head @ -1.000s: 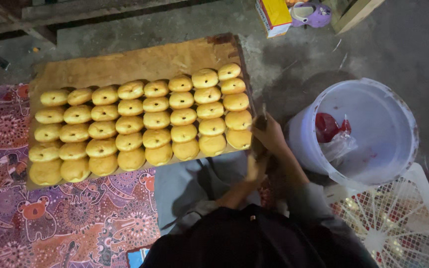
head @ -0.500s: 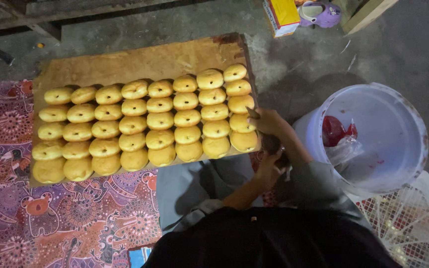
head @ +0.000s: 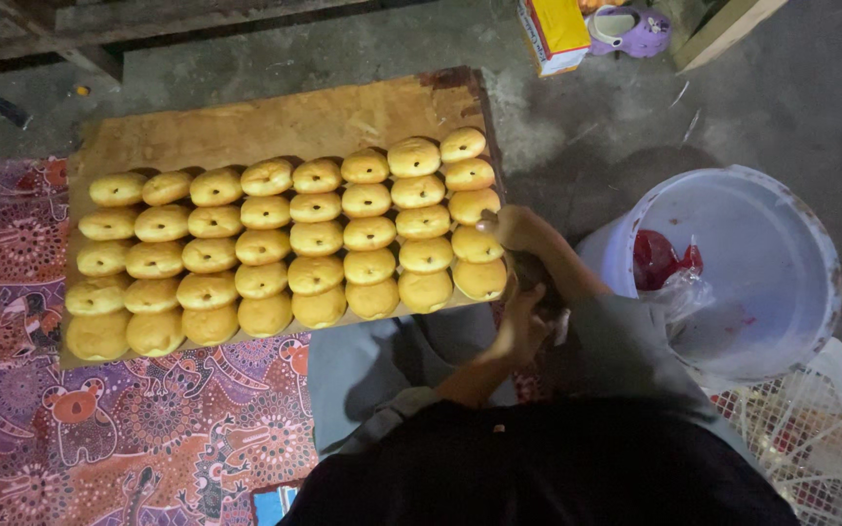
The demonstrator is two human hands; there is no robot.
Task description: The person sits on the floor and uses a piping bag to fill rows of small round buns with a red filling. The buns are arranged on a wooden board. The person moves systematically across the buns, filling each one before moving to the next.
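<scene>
A wooden board [head: 275,122] lies on the floor and carries several rows of round yellow dough pieces [head: 316,241]. My right hand [head: 520,232] is at the board's right edge, touching or almost touching the outer column of dough pieces [head: 478,245]. My left hand [head: 523,326] is just below it, beside the board's near right corner. The two hands are close together with something small and dark between them that I cannot make out. Fingers on both are curled; whether they hold anything is unclear.
A white plastic bucket [head: 811,244] with a red bag inside stands to the right. A white lattice basket [head: 830,448] is at the lower right. A patterned red cloth [head: 99,438] covers the floor on the left. A yellow box [head: 557,29] and a purple shoe [head: 635,27] lie at the top.
Both hands have stayed at the board's right edge. My right hand has shifted slightly up toward the outer dough pieces. The view has drifted a little.
</scene>
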